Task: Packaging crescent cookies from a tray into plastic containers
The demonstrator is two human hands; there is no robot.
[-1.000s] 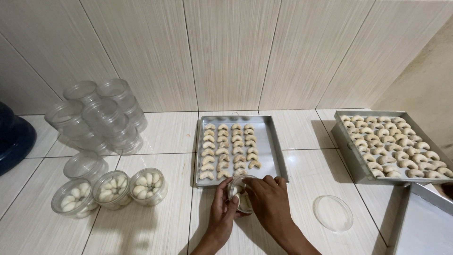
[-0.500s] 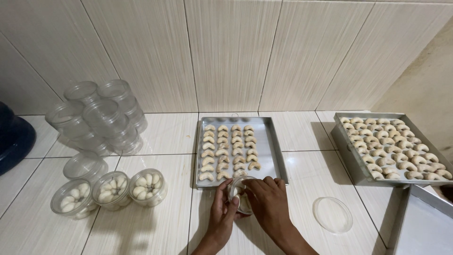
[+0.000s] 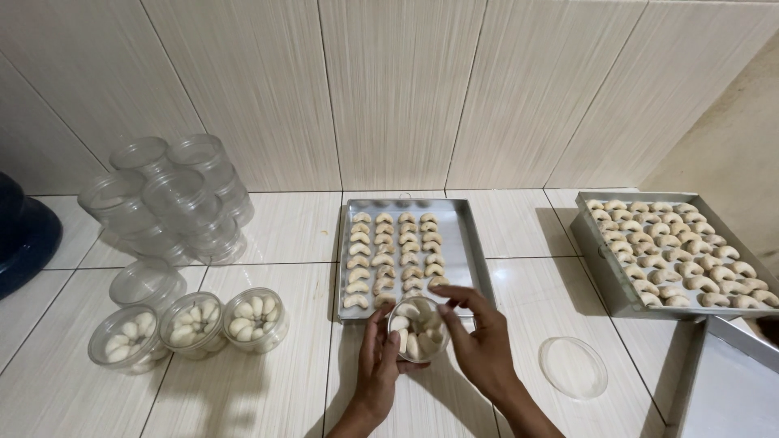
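My left hand (image 3: 378,363) holds a clear round plastic jar (image 3: 419,328) tilted toward me, partly filled with pale crescent cookies. My right hand (image 3: 479,337) rests on the jar's right rim, fingers spread over its mouth. Just behind the jar lies a metal baking tray (image 3: 466,243) with rows of crescent cookies (image 3: 393,251) on its left part. A clear round lid (image 3: 573,367) lies on the tiles to the right of my right hand.
Three filled open jars (image 3: 193,324) stand in a row at the left, with an empty jar (image 3: 146,283) behind them and a stack of empty jars (image 3: 174,199) against the wall. A second tray full of cookies (image 3: 680,251) sits at the right. A dark blue object (image 3: 24,235) is at the far left.
The jar has tipped slightly toward me and my right hand's fingers have shifted over its rim. Everything else stays where it was.
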